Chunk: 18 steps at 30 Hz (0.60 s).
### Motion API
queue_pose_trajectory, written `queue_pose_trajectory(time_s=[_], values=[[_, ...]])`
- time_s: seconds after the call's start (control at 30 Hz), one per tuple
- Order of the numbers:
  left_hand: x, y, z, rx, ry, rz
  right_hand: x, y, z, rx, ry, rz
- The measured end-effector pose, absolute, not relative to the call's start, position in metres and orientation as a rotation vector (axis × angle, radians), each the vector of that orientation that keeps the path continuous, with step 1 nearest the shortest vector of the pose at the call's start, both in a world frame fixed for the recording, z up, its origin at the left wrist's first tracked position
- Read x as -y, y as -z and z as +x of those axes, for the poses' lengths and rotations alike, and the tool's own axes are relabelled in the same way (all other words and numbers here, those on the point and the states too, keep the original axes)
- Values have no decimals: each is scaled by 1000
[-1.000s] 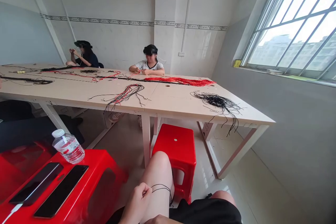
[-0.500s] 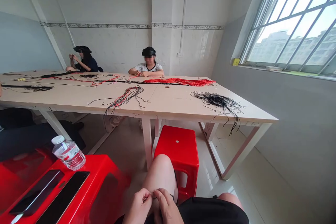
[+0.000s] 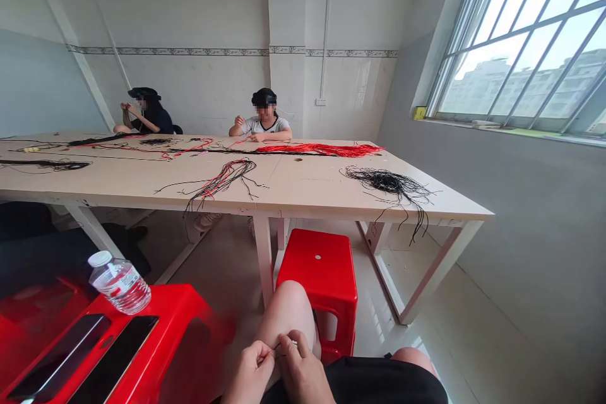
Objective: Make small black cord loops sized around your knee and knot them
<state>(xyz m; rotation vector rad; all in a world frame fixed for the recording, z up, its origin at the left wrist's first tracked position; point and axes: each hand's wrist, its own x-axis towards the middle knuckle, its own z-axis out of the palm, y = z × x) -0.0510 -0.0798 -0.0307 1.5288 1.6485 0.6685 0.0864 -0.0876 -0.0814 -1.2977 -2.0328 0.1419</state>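
Over my lap, my left hand (image 3: 252,371) pinches a thin black cord (image 3: 278,346) between thumb and fingers. Close beside it on the right, my right hand (image 3: 303,367) is also closed on the cord, with the index finger bent. Only a short piece of the cord shows between the fingertips; the rest is hidden by my hands. On the table in front lie a tangled bundle of black cords (image 3: 389,182) and a looser bunch of black and red cords (image 3: 226,178).
A red stool (image 3: 322,259) stands beyond my knee. Another red stool (image 3: 177,303) at left carries a water bottle (image 3: 124,284) and two phones. Behind the table (image 3: 303,192), two people with head-worn cameras sit working; long red cords (image 3: 326,150) lie there.
My right fingers have shifted slightly up and their index finger is more bent at the cord. The person opposite has raised one hand. The view has moved slightly.
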Motion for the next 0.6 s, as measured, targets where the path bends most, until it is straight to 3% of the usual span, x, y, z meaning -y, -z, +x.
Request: queue_pose_trajectory(time_s=[0.6], values=[[84, 20, -44, -1690, -694, 1532, 93, 121, 102, 2060, -98, -1402]])
